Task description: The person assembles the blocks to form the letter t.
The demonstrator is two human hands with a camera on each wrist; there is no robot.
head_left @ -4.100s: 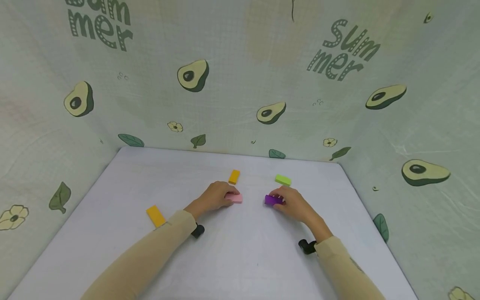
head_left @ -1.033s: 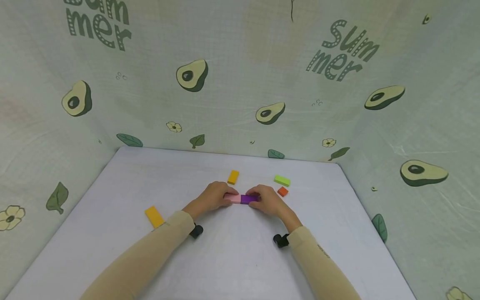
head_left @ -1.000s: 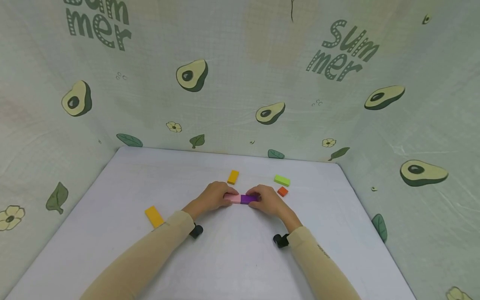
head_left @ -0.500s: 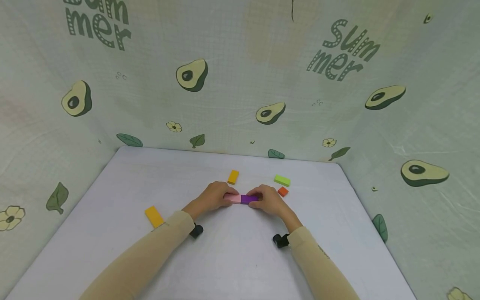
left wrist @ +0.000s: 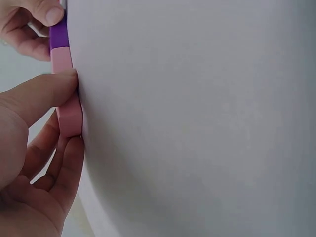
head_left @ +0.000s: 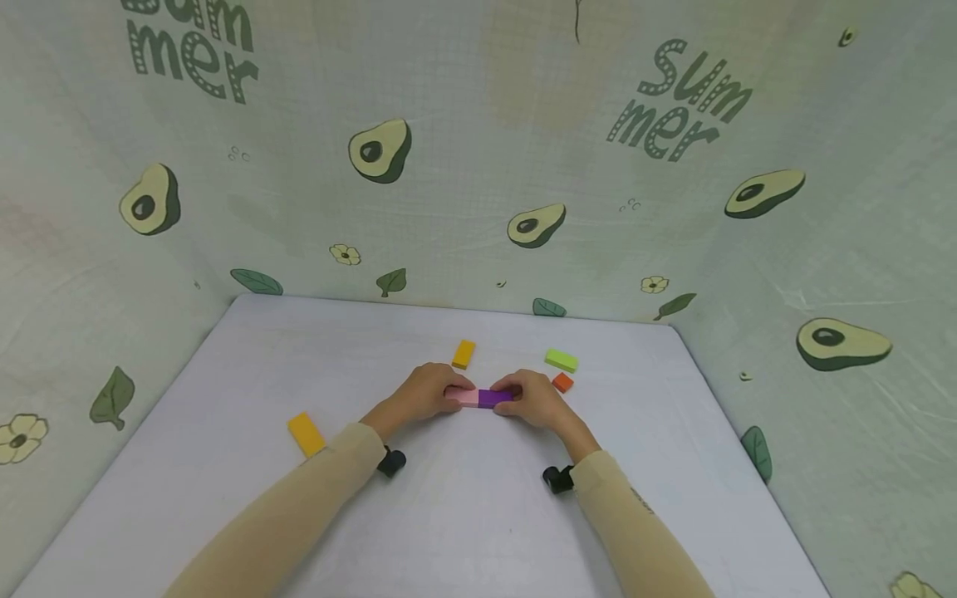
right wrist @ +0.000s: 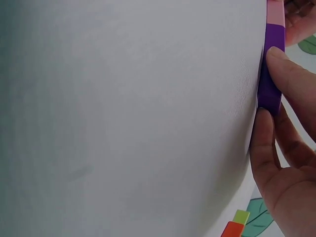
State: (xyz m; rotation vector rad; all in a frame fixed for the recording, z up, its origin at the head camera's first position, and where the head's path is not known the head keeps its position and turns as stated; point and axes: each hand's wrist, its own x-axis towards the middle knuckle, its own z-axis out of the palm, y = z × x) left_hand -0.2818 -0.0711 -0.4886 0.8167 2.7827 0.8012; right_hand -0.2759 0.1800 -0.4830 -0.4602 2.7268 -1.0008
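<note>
A pink block (head_left: 467,399) and a purple block (head_left: 492,399) lie end to end on the white table, their short faces meeting. My left hand (head_left: 428,390) pinches the pink block between thumb and fingers. From the other side my right hand (head_left: 535,399) grips the purple block the same way. In the left wrist view, the thumb crosses the near long side of the pink block (left wrist: 70,116) and a fingertip sits at its outer end. The right wrist view has the thumb on the purple block (right wrist: 269,91), a finger at its outer end.
Behind the hands lies a small orange-yellow block (head_left: 463,355). A lime green block (head_left: 561,360) and a small red-orange block (head_left: 563,382) are right of it. Another orange-yellow block (head_left: 306,433) sits beside the left sleeve. Avocado-print cloth (head_left: 449,149) walls the table in.
The right hand has brought the purple block leftward against the pink one, uncovering the red-orange block. Over the last second both hands stay in place.
</note>
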